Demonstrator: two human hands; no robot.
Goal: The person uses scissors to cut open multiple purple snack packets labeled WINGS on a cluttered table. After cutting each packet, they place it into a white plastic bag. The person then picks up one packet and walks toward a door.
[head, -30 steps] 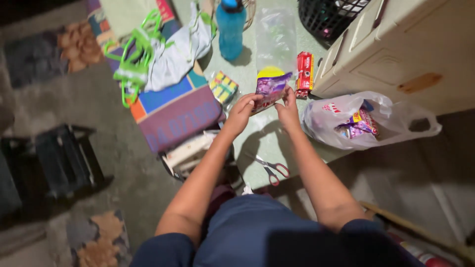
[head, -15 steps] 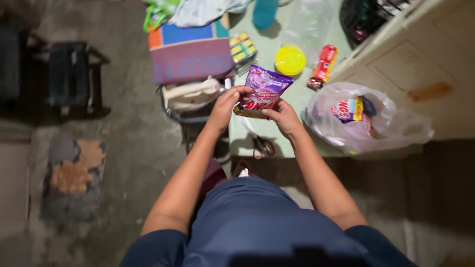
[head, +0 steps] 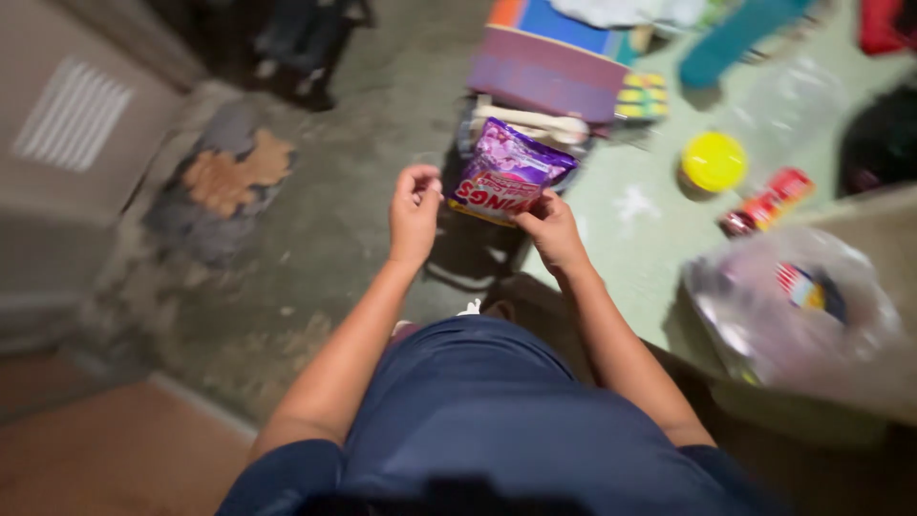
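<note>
Purple detergent sachet [head: 508, 172] is held up over the floor, just off the edge of the pale green desk [head: 630, 220]. Its lower right corner is pinched by the grip of the right hand [head: 552, 229]. The left hand [head: 415, 205] is seen just beside the sachet, fingers curled shut with nothing clearly caught in them. A yellow lid [head: 714, 161] and a translucent plastic bag [head: 793, 306] are found on the desk.
</note>
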